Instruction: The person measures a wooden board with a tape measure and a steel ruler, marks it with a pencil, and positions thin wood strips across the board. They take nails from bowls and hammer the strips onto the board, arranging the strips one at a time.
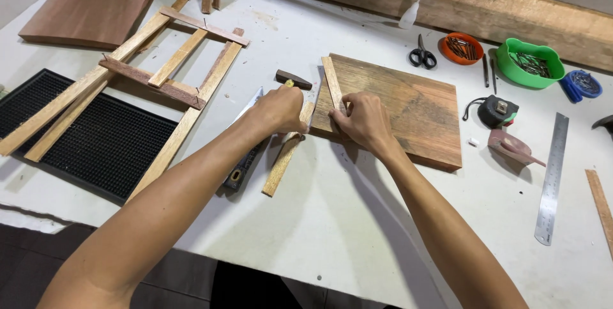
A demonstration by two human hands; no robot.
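The left hand (281, 110) had its fingers wrapped shut around a hammer (288, 131), the dark head lifted just past the knuckles and the handle trailing back over the desk (332, 232). Just beside it, the right hand (363, 119) pinched a thin wooden strip (331, 79) flat along the left edge of a board (408, 108), seemingly steadying it. Bare surface lay nearer; farther off sat scissors (422, 55) and a slatted frame (163, 73).

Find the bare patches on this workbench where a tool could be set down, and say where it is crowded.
Bare table lies at the near edge, between the black mat and steel ruler, below the board. Another patch lies behind the board, before the scissors. Crowded: the right side, with bowls and tape measure.
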